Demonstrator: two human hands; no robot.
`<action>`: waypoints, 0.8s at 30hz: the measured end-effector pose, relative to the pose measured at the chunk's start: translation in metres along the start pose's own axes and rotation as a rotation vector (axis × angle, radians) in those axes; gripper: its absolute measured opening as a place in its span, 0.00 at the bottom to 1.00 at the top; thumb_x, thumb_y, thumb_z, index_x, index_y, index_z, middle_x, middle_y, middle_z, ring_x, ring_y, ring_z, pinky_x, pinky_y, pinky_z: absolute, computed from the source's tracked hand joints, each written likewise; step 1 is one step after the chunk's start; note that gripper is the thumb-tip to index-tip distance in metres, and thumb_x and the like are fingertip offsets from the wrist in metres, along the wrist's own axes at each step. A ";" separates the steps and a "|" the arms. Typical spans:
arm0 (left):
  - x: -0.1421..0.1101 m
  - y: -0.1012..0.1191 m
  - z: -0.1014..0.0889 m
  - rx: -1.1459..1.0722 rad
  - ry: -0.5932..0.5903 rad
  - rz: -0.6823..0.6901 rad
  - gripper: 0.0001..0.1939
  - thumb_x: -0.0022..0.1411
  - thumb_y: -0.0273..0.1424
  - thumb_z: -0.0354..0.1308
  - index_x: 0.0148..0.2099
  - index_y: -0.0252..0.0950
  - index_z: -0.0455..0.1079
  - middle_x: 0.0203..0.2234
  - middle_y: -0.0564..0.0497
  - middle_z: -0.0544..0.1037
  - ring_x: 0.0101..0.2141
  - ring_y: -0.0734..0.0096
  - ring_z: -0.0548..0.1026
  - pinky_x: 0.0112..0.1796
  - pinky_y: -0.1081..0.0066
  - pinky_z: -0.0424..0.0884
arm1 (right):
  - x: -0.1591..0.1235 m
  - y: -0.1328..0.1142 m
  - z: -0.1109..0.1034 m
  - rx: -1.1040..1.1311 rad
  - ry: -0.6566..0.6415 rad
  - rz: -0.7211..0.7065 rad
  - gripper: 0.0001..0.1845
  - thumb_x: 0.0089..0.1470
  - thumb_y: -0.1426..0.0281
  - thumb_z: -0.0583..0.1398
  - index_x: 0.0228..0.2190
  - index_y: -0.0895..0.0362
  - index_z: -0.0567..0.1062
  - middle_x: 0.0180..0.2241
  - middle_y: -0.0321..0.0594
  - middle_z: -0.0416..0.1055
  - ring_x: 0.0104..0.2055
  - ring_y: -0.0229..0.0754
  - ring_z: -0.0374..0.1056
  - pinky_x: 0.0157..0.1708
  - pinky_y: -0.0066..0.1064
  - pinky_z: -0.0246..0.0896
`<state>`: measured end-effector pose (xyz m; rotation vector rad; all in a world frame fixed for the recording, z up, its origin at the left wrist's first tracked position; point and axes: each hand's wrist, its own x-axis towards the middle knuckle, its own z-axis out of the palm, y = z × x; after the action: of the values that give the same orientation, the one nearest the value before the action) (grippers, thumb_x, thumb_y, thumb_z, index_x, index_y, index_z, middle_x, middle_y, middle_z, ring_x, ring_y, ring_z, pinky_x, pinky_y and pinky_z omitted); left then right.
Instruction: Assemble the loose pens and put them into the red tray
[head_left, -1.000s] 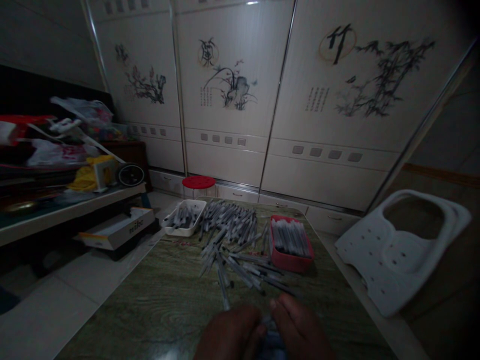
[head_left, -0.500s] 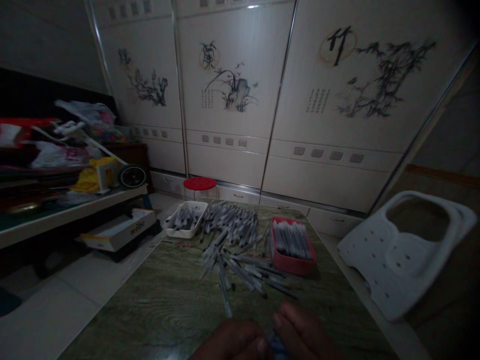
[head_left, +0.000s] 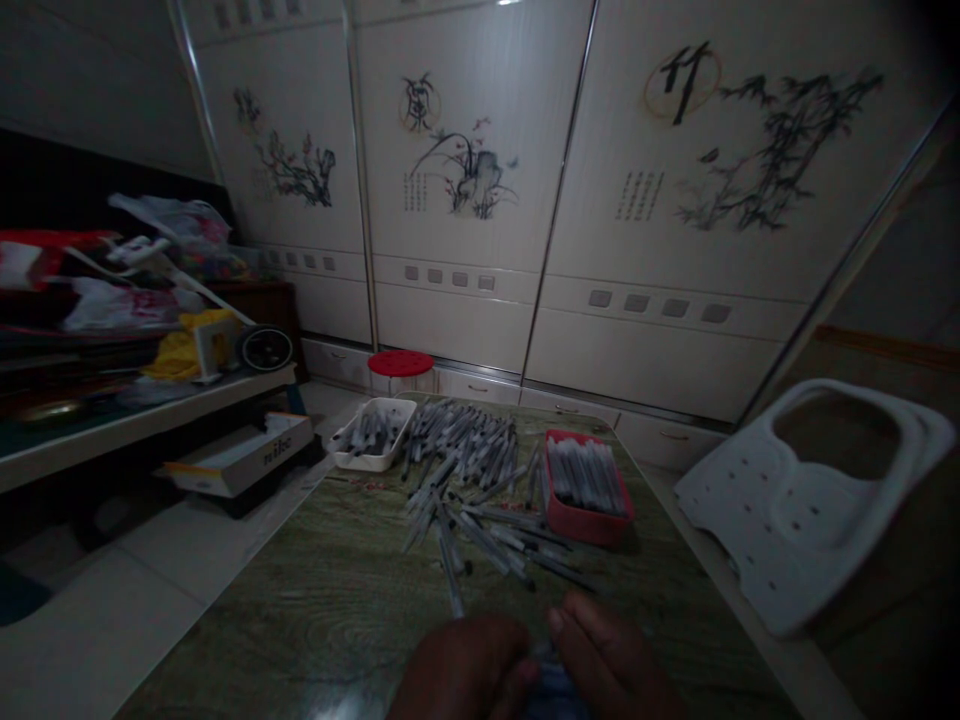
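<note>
At the bottom of the view, my left hand (head_left: 465, 670) and my right hand (head_left: 611, 655) close together around a small blue-grey object (head_left: 555, 688), most of which they hide. Both hands rest near the near edge of a green wood-grain table (head_left: 285, 610). Just beyond my fingertips lies a loose heap of grey-barrelled pens (head_left: 465, 500). A red tray (head_left: 589, 525) packed with pens stands to the right of the heap. A white tray (head_left: 373, 458) holding more pens stands to its left.
A red stool (head_left: 400, 364) stands behind the table, before white wardrobe doors (head_left: 465, 200). A white perforated plastic seat (head_left: 795, 510) lies to the right. On the left are a low shelf (head_left: 142, 415) piled with bags and a flat box (head_left: 240, 455).
The head view has shifted slightly. My hands remain together around the blue-grey object, with only small movement, and the pens and trays have not visibly moved.
</note>
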<state>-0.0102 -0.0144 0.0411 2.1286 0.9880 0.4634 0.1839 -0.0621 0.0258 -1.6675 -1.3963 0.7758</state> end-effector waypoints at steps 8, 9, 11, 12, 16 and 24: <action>-0.002 -0.005 0.002 -0.027 0.009 0.001 0.16 0.72 0.39 0.49 0.37 0.39 0.73 0.32 0.47 0.81 0.33 0.63 0.78 0.33 0.70 0.66 | 0.003 -0.010 -0.007 0.134 -0.108 0.068 0.33 0.63 0.37 0.52 0.27 0.51 0.72 0.25 0.36 0.71 0.30 0.46 0.68 0.32 0.34 0.65; -0.002 -0.006 0.002 -0.031 0.009 -0.008 0.15 0.72 0.39 0.49 0.37 0.39 0.73 0.32 0.47 0.81 0.33 0.63 0.78 0.33 0.70 0.66 | 0.003 -0.010 -0.010 0.147 -0.127 0.064 0.33 0.63 0.37 0.52 0.27 0.51 0.73 0.26 0.36 0.71 0.30 0.46 0.69 0.32 0.34 0.65; -0.002 -0.007 0.002 -0.030 0.007 -0.028 0.16 0.72 0.38 0.49 0.37 0.38 0.74 0.32 0.48 0.81 0.33 0.64 0.78 0.33 0.70 0.65 | 0.004 -0.011 -0.016 0.146 -0.158 0.023 0.32 0.65 0.39 0.51 0.31 0.52 0.76 0.28 0.36 0.71 0.32 0.45 0.69 0.34 0.34 0.64; -0.002 -0.008 0.002 -0.030 0.008 -0.034 0.16 0.72 0.38 0.49 0.37 0.38 0.74 0.32 0.48 0.81 0.33 0.64 0.78 0.33 0.70 0.65 | 0.004 -0.012 -0.019 0.135 -0.175 -0.006 0.31 0.66 0.40 0.52 0.33 0.52 0.78 0.29 0.36 0.72 0.33 0.45 0.70 0.35 0.33 0.64; -0.003 -0.010 0.002 -0.080 0.007 -0.028 0.19 0.74 0.40 0.48 0.38 0.38 0.75 0.31 0.49 0.80 0.33 0.65 0.77 0.33 0.71 0.66 | 0.008 -0.010 -0.026 0.061 -0.246 -0.116 0.23 0.67 0.48 0.56 0.40 0.53 0.80 0.32 0.36 0.75 0.35 0.44 0.70 0.36 0.33 0.62; -0.003 -0.012 0.004 -0.058 -0.015 -0.001 0.21 0.75 0.42 0.46 0.37 0.38 0.75 0.30 0.49 0.80 0.31 0.66 0.76 0.32 0.72 0.65 | 0.004 -0.007 -0.021 -0.031 -0.184 -0.178 0.20 0.69 0.53 0.55 0.32 0.52 0.75 0.29 0.34 0.72 0.33 0.43 0.69 0.36 0.33 0.60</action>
<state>-0.0161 -0.0136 0.0301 2.0772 0.9558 0.4702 0.1989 -0.0619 0.0422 -1.5008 -1.6672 0.8247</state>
